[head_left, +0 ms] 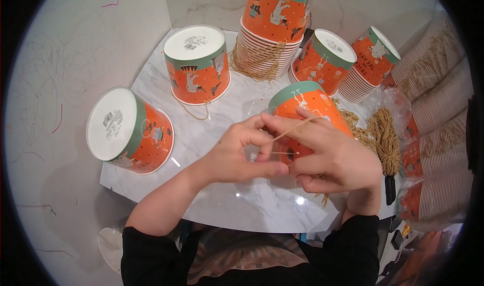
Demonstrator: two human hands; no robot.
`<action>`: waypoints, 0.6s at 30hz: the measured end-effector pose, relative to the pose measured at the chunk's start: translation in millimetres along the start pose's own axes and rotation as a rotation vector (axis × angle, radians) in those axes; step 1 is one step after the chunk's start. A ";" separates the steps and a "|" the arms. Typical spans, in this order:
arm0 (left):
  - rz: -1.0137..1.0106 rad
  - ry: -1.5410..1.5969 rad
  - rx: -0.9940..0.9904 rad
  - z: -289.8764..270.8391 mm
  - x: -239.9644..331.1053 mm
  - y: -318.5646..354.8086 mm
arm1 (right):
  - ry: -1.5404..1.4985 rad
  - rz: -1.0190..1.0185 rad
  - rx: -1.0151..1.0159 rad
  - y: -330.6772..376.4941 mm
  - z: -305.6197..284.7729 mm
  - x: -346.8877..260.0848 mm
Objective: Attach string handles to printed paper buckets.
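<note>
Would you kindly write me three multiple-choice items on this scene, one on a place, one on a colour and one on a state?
1. Where does the loose bundle of tan string lie?
A. to the right of the hands
B. at the table's left edge
C. on the floor

2. What colour are the single upturned bucket walls mainly?
A. blue
B. orange
C. black

3. How do the left hand and right hand stand?
A. flat on the marble table
B. both working a strand of string at the held bucket
C. lifting a stack

Answers: 1 A, the bundle lies right of both hands; 2 B, orange under a green band; 3 B, fingers pinch the strand against that bucket.
</note>
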State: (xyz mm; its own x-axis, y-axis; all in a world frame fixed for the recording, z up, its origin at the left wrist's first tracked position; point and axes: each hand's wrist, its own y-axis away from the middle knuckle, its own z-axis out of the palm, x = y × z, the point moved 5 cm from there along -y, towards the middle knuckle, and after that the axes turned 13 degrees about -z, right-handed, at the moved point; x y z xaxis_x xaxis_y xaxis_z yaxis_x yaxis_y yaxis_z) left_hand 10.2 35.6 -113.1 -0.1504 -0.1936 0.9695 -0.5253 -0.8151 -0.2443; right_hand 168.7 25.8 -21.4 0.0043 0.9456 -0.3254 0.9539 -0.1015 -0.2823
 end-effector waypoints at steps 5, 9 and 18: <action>0.037 1.001 -0.164 -38.2 5.3 -1.9 | -0.178 0.029 0.101 6.8 -11.0 5.9; -0.041 1.074 0.030 -34.2 21.3 -10.5 | -0.279 0.181 0.182 14.3 -18.6 18.4; -0.157 0.021 0.190 -9.4 -10.4 -6.2 | -0.422 0.299 0.402 20.0 -25.1 23.2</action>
State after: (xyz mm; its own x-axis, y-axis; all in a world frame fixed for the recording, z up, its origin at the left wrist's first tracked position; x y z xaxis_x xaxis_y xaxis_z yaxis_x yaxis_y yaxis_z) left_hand 7.2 47.8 -121.9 -0.0974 -0.0469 0.9941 -0.3770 -0.9227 -0.0805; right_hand 195.4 53.5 -11.9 0.0563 0.6643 -0.7454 0.7432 -0.5264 -0.4130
